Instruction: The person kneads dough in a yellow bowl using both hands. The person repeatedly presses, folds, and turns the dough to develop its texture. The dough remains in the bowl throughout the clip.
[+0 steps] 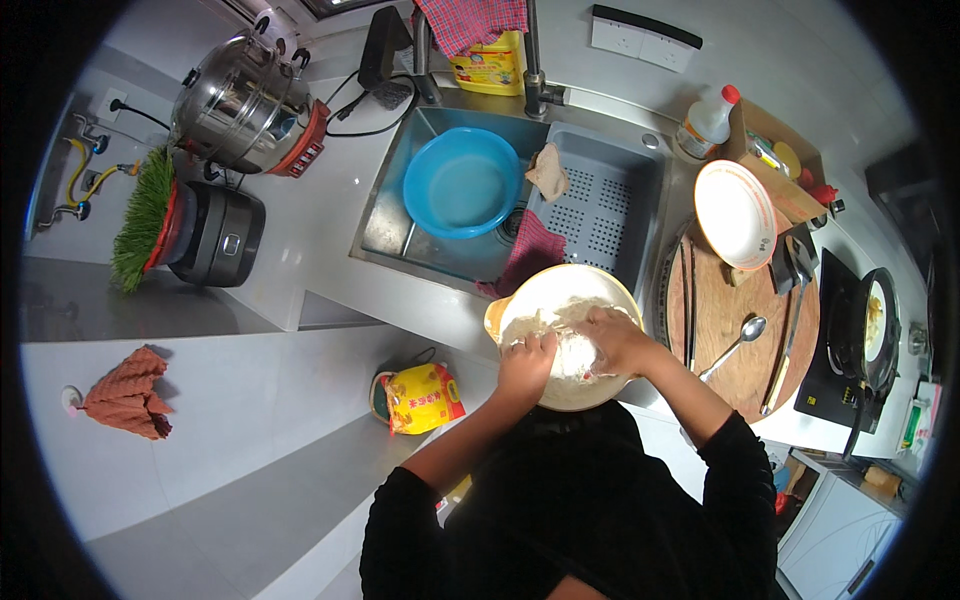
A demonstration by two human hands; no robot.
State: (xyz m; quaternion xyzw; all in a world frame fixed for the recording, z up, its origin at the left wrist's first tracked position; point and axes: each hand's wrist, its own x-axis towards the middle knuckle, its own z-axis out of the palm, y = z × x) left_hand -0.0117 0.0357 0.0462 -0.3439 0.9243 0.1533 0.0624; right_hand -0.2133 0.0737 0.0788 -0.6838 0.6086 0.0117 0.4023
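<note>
A cream bowl [581, 397] with a yellow-orange handle stands at the counter's front edge, close to my body. Flour or a pale dough lies inside it, glaring white in the light. My left hand [527, 369] reaches into the bowl from the left, its fingers bent into the pale stuff. From the right, my right hand [615, 343] is down in the same stuff with its fingers partly spread. Whether either hand closes on a lump is hidden by glare and by the fingers.
Behind the bowl, the sink [382, 217] holds a blue basin [463, 182], a grey drain basket [592, 202] and a red checked cloth [531, 251]. On the right, a round wooden board [712, 300] bears chopsticks, a spoon [739, 341] and a spatula; a frying pan [889, 330] sits beyond.
</note>
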